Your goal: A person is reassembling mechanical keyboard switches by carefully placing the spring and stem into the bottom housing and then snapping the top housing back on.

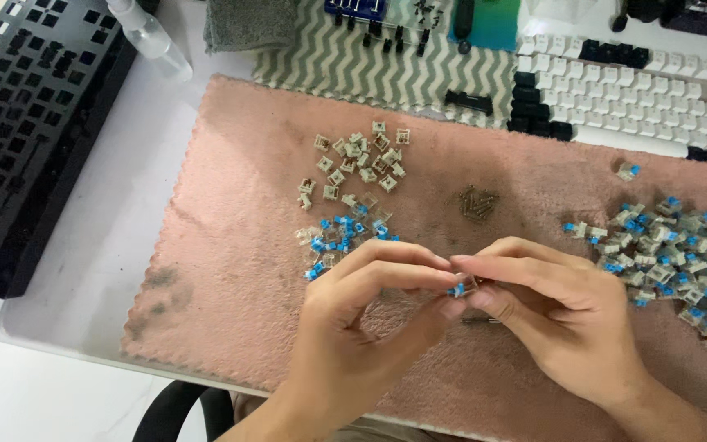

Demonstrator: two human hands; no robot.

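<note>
Pinching one blue-stemmed key switch [461, 286] between them, left hand [353, 327] and right hand [558, 303] close fingertips around it, hiding most of its housing.

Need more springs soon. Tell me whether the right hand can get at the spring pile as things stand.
Probably yes. The spring pile lies in the open on the pink cloth, just beyond the right hand, nothing between. But both hands are pinching a blue switch, so it would have to let go first.

A pink cloth [231, 270] carries blue-stemmed switches [668, 254] and beige housings [358, 164] beside a green-and-white zigzag mat [345, 65].
</note>
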